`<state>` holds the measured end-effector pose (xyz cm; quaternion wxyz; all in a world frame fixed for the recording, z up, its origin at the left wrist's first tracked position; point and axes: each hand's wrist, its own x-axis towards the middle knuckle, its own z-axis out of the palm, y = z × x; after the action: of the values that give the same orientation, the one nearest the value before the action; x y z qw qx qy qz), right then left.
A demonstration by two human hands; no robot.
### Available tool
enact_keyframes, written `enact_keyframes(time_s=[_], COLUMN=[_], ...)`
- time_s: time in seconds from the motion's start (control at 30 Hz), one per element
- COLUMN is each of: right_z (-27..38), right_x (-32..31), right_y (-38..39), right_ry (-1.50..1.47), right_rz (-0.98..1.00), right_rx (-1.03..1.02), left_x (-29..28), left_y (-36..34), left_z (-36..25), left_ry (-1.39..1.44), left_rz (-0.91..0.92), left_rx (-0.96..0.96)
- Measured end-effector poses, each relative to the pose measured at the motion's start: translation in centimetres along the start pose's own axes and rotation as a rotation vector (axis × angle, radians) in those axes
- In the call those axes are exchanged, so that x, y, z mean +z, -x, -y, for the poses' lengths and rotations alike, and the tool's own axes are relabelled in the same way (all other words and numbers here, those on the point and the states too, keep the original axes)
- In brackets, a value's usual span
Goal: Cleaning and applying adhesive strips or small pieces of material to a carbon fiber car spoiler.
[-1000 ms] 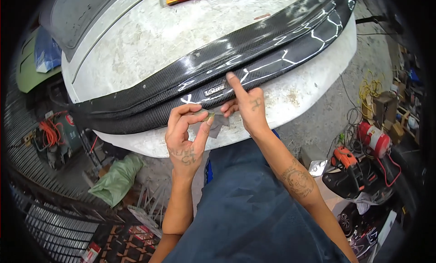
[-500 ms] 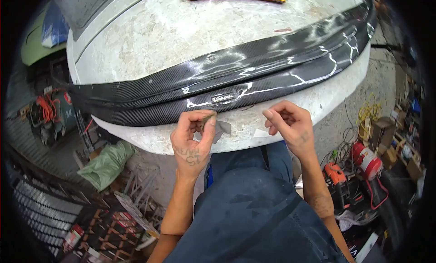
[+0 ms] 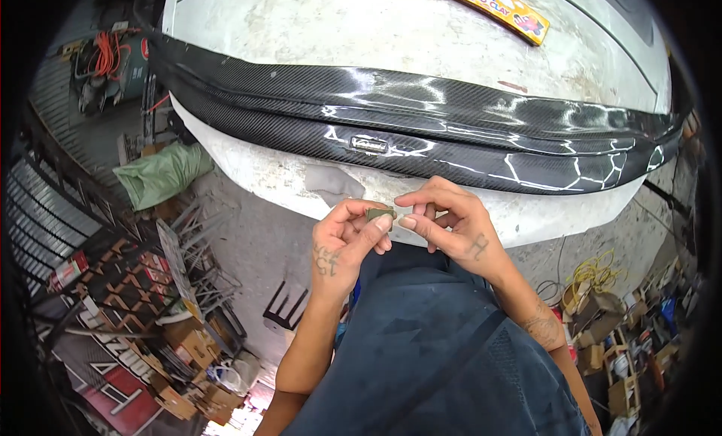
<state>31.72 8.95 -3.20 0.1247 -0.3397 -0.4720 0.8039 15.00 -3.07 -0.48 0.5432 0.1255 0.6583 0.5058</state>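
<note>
Right hand [image 3: 457, 227] has swung in close beside the left hand [image 3: 347, 239], thumb and forefinger narrowly parted; the left pinches a green lump [image 3: 379, 215], near the black spoiler [image 3: 451, 120].

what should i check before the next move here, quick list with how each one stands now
1. Olive-green piece gripped by the left hand: ok, pinched between thumb and fingers.
2. Right hand close by: ok, thumb and forefinger beside the piece.
3. Right hand empty: cannot tell, some fingers are curled out of sight.
4. Badge on the black part uncovered: ok.
5. Grey sheet clear of both hands: ok.
6. Black part fastened down: cannot tell.
</note>
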Motion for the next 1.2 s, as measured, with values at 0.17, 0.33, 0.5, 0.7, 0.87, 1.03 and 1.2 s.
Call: enact_keyframes(time_s=[0.17,0.33,0.5,0.7,0.87,1.03,1.2], right_z=[0.7,0.1,-0.7,-0.1,-0.8,-0.8,-0.4], right_x=[0.2,-0.2,-0.5,-0.3,-0.6,0.4,0.3], right_y=[-0.5,-0.9,-0.3,0.7,0.8,1.2,1.4], right_ry=[-0.086,-0.211,-0.321,-0.456,-0.422,-0.443,-0.398], right_rz=[0.073,0.153,0.134,0.06,-0.001,-0.053,0.001], right_rx=[0.057,0.203,0.182,0.203,0.173,0.137,0.175], left_x=[0.2,0.5,0.7,0.7,2.4,1.9,0.8], left_y=[0.6,1.0,1.5,1.6,2.1,1.7,1.5], left_z=[1.3,1.3,1.1,0.0,0.0,0.1,0.4], left_ry=[0.362,0.424,0.532,-0.715,-0.151,0.072,-0.001], left_rz=[0.017,0.019,0.042,-0.006,-0.075,-0.052,-0.031], left_rx=[-0.047,-0.053,-0.053,0.764,0.471,0.167,0.144])
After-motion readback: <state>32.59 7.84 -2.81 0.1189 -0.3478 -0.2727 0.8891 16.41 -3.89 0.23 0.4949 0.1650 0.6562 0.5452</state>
